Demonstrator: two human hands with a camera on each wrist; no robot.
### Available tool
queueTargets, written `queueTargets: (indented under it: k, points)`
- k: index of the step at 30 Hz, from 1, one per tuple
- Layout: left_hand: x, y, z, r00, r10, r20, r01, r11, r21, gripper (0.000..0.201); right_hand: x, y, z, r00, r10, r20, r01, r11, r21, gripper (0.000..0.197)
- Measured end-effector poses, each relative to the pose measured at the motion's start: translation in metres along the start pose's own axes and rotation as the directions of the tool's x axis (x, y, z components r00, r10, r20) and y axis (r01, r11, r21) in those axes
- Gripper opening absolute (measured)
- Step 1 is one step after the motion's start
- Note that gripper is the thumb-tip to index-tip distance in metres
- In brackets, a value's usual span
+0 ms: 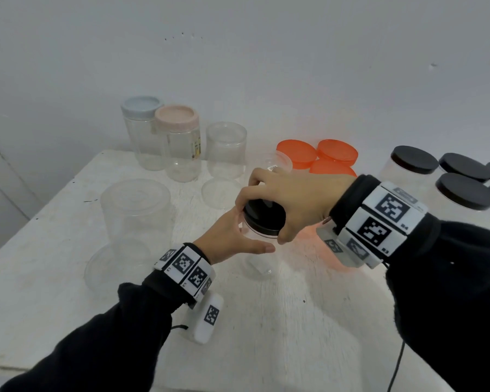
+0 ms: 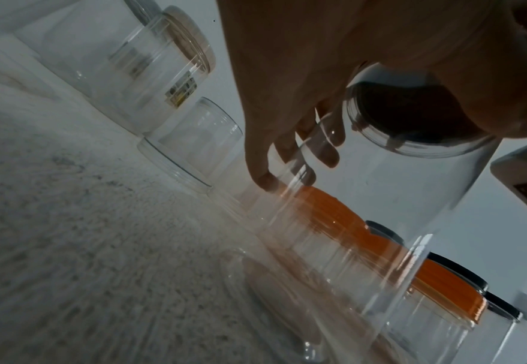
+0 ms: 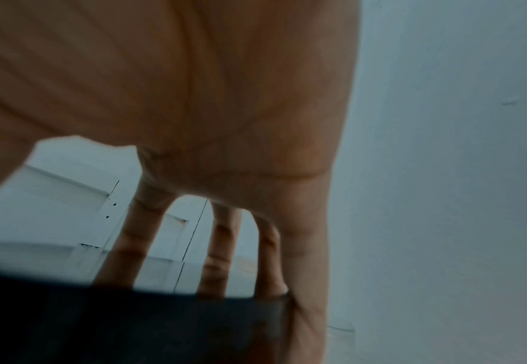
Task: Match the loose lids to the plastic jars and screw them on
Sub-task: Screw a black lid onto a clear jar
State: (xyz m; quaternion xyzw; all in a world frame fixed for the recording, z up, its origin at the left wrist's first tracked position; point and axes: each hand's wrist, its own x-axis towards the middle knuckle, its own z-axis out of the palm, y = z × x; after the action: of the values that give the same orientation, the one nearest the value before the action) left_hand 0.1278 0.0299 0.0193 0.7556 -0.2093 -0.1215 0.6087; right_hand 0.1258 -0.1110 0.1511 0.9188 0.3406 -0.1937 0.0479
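A clear plastic jar [image 1: 259,258] stands at the middle of the white table [image 1: 309,321]. A black lid [image 1: 263,217] sits on its mouth. My right hand [image 1: 269,199] comes from above, fingers and thumb curled round the lid's rim; the right wrist view shows those fingers [image 3: 215,266] reaching down over the black lid [image 3: 124,322]. My left hand [image 1: 238,236] wraps the jar's side just under the lid; through the clear jar [image 2: 374,221] the left wrist view shows its fingertips [image 2: 263,178] on the wall.
Two tall jars with a blue lid [image 1: 141,105] and a pink lid [image 1: 176,116] stand at the back. Open clear jars [image 1: 226,149] and a large clear tub [image 1: 135,216] sit left. Orange-lidded jars [image 1: 317,155] and black-lidded jars [image 1: 464,190] fill the right.
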Motion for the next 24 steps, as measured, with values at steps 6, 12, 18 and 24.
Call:
queueTargets:
  k: [6, 12, 18, 24]
  points:
    - [-0.0003, 0.0031, 0.0000, 0.999, 0.026, 0.023, -0.025, 0.999, -0.028, 0.074, 0.0016, 0.0045, -0.0023, 0.999, -0.033, 0.011, 0.033, 0.999, 0.024, 0.073]
    - [0.0005, 0.0040, -0.0014, 0.999, 0.040, 0.035, -0.039, 0.999, -0.031, 0.079, 0.0010, 0.0087, -0.0042, 0.997, -0.072, 0.034, 0.067, 0.989, 0.129, 0.073]
    - [0.0006, 0.0042, -0.0016, 0.999, 0.034, 0.042, -0.033, 0.999, -0.026, 0.076, -0.0010, 0.0098, -0.0019, 0.998, -0.068, -0.003, 0.068, 0.987, 0.148, 0.074]
    - [-0.0010, 0.0043, 0.0002, 0.999, 0.027, 0.021, -0.027, 1.000, -0.004, 0.071, -0.0031, 0.0060, -0.0012, 0.998, 0.022, -0.061, -0.017, 0.996, 0.082, 0.071]
